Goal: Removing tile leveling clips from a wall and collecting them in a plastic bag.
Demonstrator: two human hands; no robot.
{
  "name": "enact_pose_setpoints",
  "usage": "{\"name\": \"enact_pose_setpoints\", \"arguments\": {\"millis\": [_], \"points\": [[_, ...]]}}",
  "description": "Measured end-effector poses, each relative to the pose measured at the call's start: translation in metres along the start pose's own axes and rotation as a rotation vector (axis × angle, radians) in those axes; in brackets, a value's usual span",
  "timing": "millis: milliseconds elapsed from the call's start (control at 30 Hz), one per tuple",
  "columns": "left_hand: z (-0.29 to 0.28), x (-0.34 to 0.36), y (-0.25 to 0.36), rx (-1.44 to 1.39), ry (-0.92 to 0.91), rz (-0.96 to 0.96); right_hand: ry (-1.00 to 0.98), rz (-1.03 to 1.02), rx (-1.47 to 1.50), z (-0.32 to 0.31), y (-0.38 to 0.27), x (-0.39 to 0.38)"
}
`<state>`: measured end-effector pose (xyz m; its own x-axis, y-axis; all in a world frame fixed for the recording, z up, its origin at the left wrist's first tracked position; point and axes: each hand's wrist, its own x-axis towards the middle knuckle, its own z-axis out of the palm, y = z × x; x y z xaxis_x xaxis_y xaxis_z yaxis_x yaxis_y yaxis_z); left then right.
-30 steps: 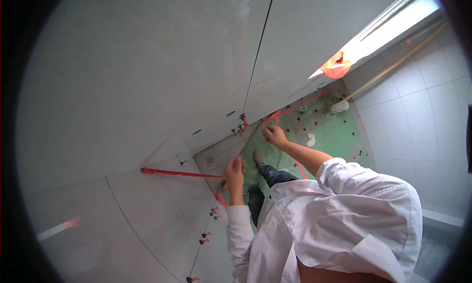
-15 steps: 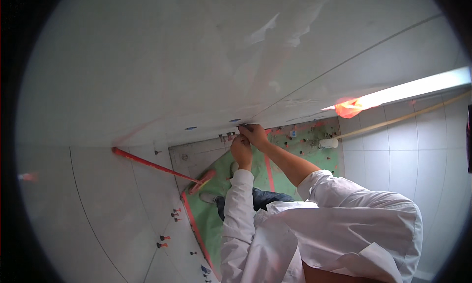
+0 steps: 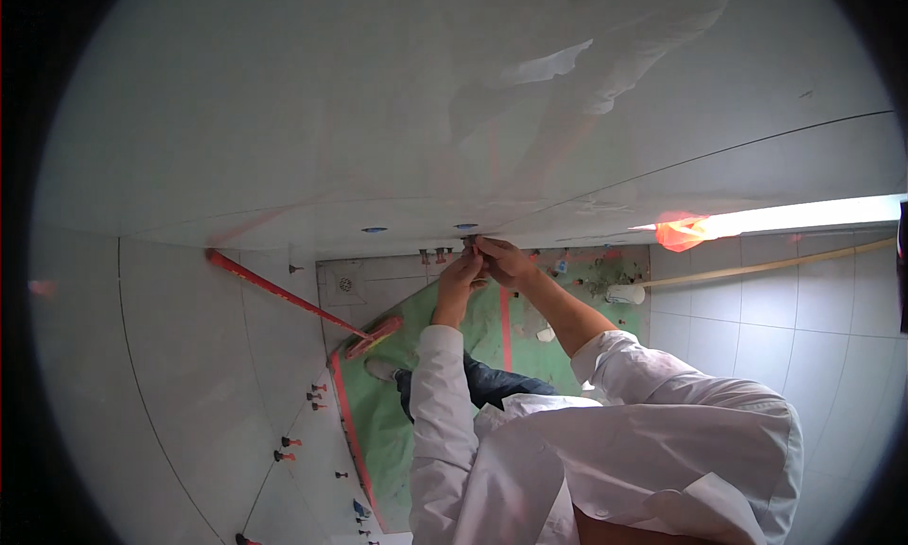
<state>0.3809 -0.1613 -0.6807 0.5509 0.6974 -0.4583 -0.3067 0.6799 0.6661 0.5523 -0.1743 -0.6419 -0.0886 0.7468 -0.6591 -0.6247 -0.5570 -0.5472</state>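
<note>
My left hand (image 3: 458, 286) and my right hand (image 3: 508, 263) meet close against the large grey wall tile (image 3: 312, 100). Their fingers are closed together around a small dark and red tile leveler (image 3: 472, 245) at the tile's lower part, mostly covered by the fingertips. Just left of it, similar tile levelers (image 3: 432, 255) stick out from the wall in a row. Two blue oval pieces sit on the tile above, the nearer one (image 3: 464, 226) right over my hands.
A red-handled broom (image 3: 293, 294) leans in the left corner. More levelers (image 3: 285, 449) stud the left wall. Green sheeting (image 3: 435, 327) with red tape covers the floor, near a drain (image 3: 346, 285). At right are a lit tube lamp (image 3: 804, 214), a wooden pole (image 3: 757, 269) and a white roller (image 3: 625, 294).
The view has tilted and shifted a little. Both hands stay together at the wall; the left hand's fingers have come up nearer the small leveler.
</note>
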Motion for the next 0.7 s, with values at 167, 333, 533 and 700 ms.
{"name": "enact_pose_setpoints", "arguments": {"millis": [167,333,533,700], "points": [[-0.016,0.009,0.005,-0.36,-0.215,-0.259,0.022,-0.063,-0.063,-0.003,0.005,0.001],[-0.018,0.021,-0.005,-0.144,-0.147,-0.132,0.057,-0.13,-0.171,-0.002,0.007,0.01],[0.004,0.014,-0.01,0.321,0.144,0.101,0.177,-0.186,-0.317,-0.004,0.01,0.011],[0.049,0.004,-0.005,0.81,0.52,0.442,0.297,-0.306,-0.504,-0.011,0.006,0.017]]}}
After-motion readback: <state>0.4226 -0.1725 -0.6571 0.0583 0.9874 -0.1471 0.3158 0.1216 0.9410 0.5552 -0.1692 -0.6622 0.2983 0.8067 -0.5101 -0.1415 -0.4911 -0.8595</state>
